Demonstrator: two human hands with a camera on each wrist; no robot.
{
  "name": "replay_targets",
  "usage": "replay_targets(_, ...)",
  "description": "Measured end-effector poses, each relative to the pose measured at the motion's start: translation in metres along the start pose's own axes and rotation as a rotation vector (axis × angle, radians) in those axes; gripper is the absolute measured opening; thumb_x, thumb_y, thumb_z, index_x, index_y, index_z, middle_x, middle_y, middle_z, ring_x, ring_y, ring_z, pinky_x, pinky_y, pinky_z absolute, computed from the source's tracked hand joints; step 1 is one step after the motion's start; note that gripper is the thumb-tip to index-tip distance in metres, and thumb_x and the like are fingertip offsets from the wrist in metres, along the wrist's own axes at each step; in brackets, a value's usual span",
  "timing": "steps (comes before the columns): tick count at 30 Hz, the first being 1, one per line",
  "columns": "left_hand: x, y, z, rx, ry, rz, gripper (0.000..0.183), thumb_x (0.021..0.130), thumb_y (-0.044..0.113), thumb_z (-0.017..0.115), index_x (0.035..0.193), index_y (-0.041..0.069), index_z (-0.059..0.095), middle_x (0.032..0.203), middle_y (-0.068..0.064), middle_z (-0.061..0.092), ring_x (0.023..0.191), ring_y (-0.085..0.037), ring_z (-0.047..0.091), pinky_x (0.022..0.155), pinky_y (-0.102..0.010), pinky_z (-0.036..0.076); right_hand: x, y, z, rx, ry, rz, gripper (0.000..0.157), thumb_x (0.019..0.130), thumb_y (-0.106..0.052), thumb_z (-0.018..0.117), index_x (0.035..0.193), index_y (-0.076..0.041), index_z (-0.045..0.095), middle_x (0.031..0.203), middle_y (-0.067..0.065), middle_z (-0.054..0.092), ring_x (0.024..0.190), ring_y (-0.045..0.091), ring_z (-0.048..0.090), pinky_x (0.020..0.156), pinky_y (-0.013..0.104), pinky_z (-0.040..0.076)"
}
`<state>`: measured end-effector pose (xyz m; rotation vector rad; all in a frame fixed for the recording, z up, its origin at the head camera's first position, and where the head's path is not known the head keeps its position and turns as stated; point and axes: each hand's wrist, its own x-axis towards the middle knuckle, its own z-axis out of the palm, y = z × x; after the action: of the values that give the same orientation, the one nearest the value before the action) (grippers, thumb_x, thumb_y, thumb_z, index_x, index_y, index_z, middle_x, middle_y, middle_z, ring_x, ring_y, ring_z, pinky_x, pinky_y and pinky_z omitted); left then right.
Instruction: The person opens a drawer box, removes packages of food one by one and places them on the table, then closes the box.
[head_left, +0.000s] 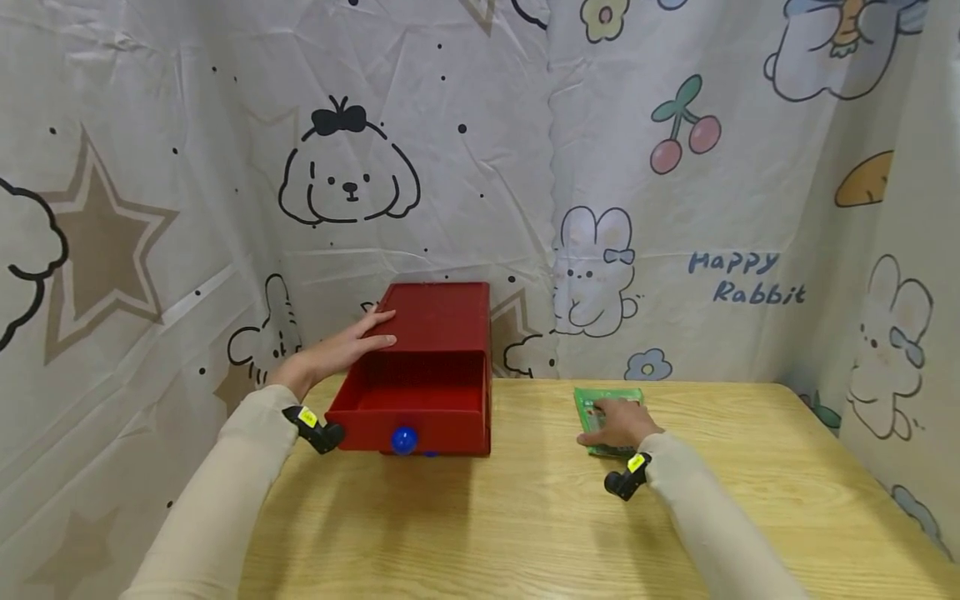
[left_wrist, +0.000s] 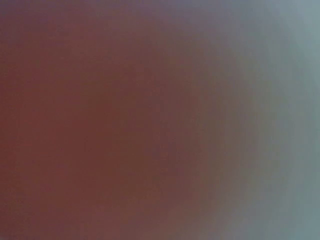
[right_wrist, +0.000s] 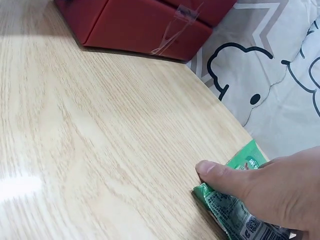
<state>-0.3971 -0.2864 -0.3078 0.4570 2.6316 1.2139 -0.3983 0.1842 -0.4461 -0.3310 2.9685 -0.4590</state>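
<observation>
In the head view, my left hand (head_left: 341, 348) rests on the left side of the top of a red drawer box (head_left: 442, 317), fingers extended. The box's drawer (head_left: 367, 425) is pulled out and has a round blue knob (head_left: 404, 440). Over at the right, my right hand (head_left: 621, 422) lies over a green packet (head_left: 609, 393) on the table, thumb and index finger spread apart. In the right wrist view, the thumb (right_wrist: 220, 176) reaches across the packet (right_wrist: 225, 210); the other fingers are hidden. Only blur shows in the left wrist view.
The wooden table (head_left: 525, 517) carries the box at left and the packet at right. A patterned cloth (head_left: 480, 167) hangs behind the table and along both sides. Clear tape (right_wrist: 172, 35) sticks to the box's side.
</observation>
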Motion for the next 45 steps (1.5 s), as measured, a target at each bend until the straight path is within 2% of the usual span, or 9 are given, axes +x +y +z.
replay_targets(7, 0.0006, -0.0024, -0.0006, -0.003, -0.001, -0.012, 0.08, 0.104, 0.052, 0.053, 0.168, 0.021, 0.016, 0.172, -0.011, -0.014, 0.155, -0.042, -0.008, 0.117, -0.07, 0.012, -0.0003, 0.0012, 0.0052, -0.01, 0.014, 0.016, 0.085, 0.086, -0.05, 0.082, 0.145, 0.004, 0.054, 0.136, 0.033, 0.056, 0.125, 0.053, 0.051, 0.101, 0.066, 0.042)
replay_targets(16, -0.0002, 0.0023, 0.0002, -0.014, -0.002, 0.004, 0.077, 0.106, 0.046, 0.051, 0.168, 0.018, 0.015, 0.171, -0.013, -0.014, 0.154, -0.044, -0.007, 0.116, -0.071, 0.012, 0.0015, 0.0059, 0.0096, -0.013, 0.041, 0.008, 0.086, 0.086, -0.053, 0.08, 0.147, 0.002, 0.054, 0.14, 0.035, 0.054, 0.126, 0.053, 0.051, 0.101, 0.063, 0.044)
replay_targets(34, -0.0023, 0.0031, -0.0001, -0.008, -0.003, -0.004, 0.077, 0.105, 0.048, 0.051, 0.168, 0.021, 0.015, 0.172, -0.012, -0.013, 0.154, -0.045, -0.004, 0.116, -0.071, 0.013, -0.0008, 0.0019, 0.0069, -0.033, 0.035, 0.009, 0.085, 0.087, -0.053, 0.08, 0.146, 0.001, 0.055, 0.138, 0.034, 0.055, 0.125, 0.054, 0.052, 0.099, 0.064, 0.045)
replay_targets(45, -0.0015, 0.0032, 0.0008, -0.006, 0.004, 0.009, 0.077, 0.106, 0.047, 0.052, 0.168, 0.018, 0.015, 0.172, -0.011, -0.012, 0.155, -0.043, -0.005, 0.117, -0.069, 0.014, 0.0023, 0.0058, 0.0103, -0.018, 0.039, 0.011, 0.085, 0.087, -0.054, 0.08, 0.146, 0.001, 0.055, 0.14, 0.033, 0.055, 0.129, 0.054, 0.049, 0.102, 0.065, 0.043)
